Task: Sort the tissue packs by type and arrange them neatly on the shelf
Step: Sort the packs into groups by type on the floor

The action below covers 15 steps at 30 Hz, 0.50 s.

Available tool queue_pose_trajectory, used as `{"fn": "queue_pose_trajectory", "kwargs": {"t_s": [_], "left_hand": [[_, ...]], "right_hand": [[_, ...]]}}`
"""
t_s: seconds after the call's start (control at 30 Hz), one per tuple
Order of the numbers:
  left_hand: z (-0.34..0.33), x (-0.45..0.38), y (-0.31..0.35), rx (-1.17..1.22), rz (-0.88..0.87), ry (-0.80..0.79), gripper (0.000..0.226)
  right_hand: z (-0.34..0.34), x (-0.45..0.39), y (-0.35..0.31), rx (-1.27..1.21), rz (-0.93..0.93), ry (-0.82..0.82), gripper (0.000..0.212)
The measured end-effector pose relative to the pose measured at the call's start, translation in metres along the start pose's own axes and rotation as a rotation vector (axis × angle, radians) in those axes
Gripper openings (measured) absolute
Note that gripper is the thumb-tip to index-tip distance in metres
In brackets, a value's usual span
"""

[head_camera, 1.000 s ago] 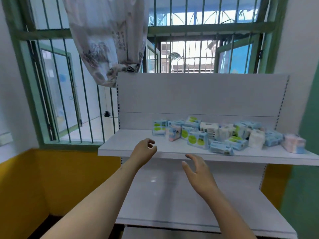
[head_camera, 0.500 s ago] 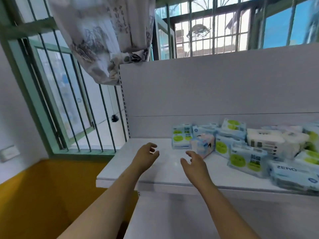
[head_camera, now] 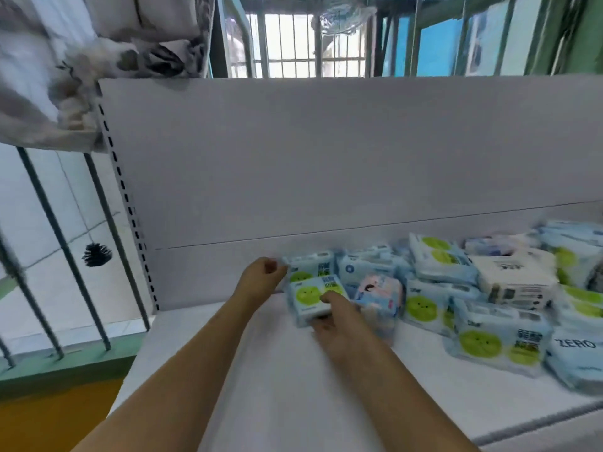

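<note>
A jumble of tissue packs lies on the white shelf (head_camera: 261, 386), spreading from its middle to the right edge. My right hand (head_camera: 339, 318) grips a light-blue pack with green circles (head_camera: 310, 296) at the pile's left end. My left hand (head_camera: 261, 275) has curled fingers touching the left edge of another green-circle pack (head_camera: 310, 265) behind it; whether it grips is unclear. A pink-and-blue pack (head_camera: 380, 293) sits just right of my right hand. Further right lie a white pack (head_camera: 512, 278) and a blue pack marked ZERO (head_camera: 574, 350).
The shelf's white back panel (head_camera: 326, 158) rises behind the packs. The left part of the shelf surface is bare. A barred window (head_camera: 65, 239) and a bunched patterned curtain (head_camera: 81, 60) are at the left. The shelf's front edge runs at lower right.
I have moved closer to the shelf. Both hands have reached forward from above the bare shelf to the leftmost packs, and my right hand has taken hold of a green-circle pack.
</note>
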<state>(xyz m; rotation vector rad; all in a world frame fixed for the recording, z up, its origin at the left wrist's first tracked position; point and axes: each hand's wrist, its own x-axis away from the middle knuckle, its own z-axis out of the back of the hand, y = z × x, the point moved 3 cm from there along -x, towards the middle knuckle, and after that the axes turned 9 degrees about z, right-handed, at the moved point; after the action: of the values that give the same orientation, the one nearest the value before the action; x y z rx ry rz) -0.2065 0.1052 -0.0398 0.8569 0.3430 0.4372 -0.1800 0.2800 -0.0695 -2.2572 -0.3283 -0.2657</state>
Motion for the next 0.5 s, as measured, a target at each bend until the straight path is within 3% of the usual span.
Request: {"fn": "queue_pose_trajectory", "kwargs": {"t_s": [0.27, 0.5], "left_hand": [[-0.053, -0.011, -0.017, 0.361, 0.008, -0.071, 0.026], [-0.051, -0.005, -0.029, 0.675, 0.111, 0.067, 0.018]], "right_hand": [[0.003, -0.032, 0.005, 0.063, -0.014, 0.108, 0.03], [0.003, -0.043, 0.015, 0.152, 0.087, 0.064, 0.023]]}}
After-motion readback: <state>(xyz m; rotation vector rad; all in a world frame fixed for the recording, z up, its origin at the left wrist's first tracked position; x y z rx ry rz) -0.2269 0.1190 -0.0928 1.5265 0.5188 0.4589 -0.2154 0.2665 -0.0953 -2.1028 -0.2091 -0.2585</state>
